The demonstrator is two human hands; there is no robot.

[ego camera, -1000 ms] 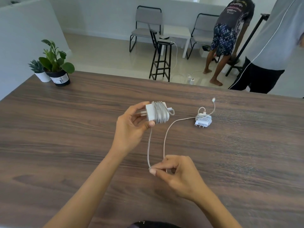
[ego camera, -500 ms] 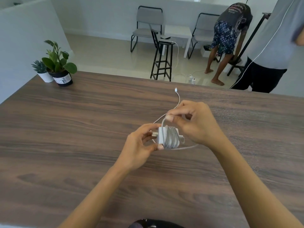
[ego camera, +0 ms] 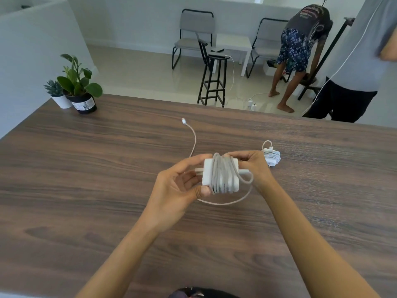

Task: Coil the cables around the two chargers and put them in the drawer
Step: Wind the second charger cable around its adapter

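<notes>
Counter: wood, no drawer in view.
Left hand: grip clamped on charger, held above counter.
Right hand: grip pinching cable at charger's far edge.
Second charger: wrapped, lying just beyond right hand.
Loose tail trails on counter; risk: slack loop below loosens turns, or plug tip snags, if pinch slips.

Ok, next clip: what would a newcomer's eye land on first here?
First the large white charger at centre, wrapped in cable, gripped by the left hand and the right hand. Its loose cable end trails away across the wooden table. Just right, a smaller charger lies already coiled.
</notes>
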